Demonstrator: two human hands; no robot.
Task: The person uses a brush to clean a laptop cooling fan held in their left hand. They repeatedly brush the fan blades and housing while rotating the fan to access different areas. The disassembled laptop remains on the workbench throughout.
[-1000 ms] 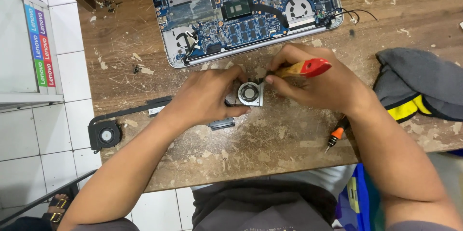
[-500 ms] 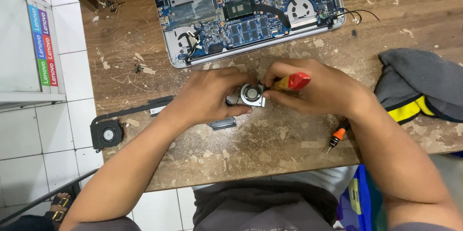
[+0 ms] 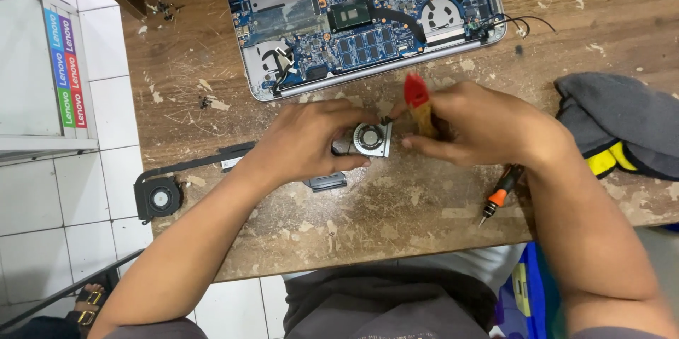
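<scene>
My left hand holds a small silver laptop cooling fan against the worn wooden table, fingers around its left side. My right hand grips a brush with a wooden handle and red end, its handle upright now, its lower end right beside the fan. Behind the hands lies an opened laptop with its blue circuit board and one fan exposed.
A black fan with a heat pipe lies at the table's left edge. An orange-and-black screwdriver rests right of my right wrist. A grey and yellow cloth lies at the right. A flat dark part sits under my left hand.
The brush's red end has swung from pointing right to pointing up and away from me. My right hand has turned with it. The left hand stays on the fan.
</scene>
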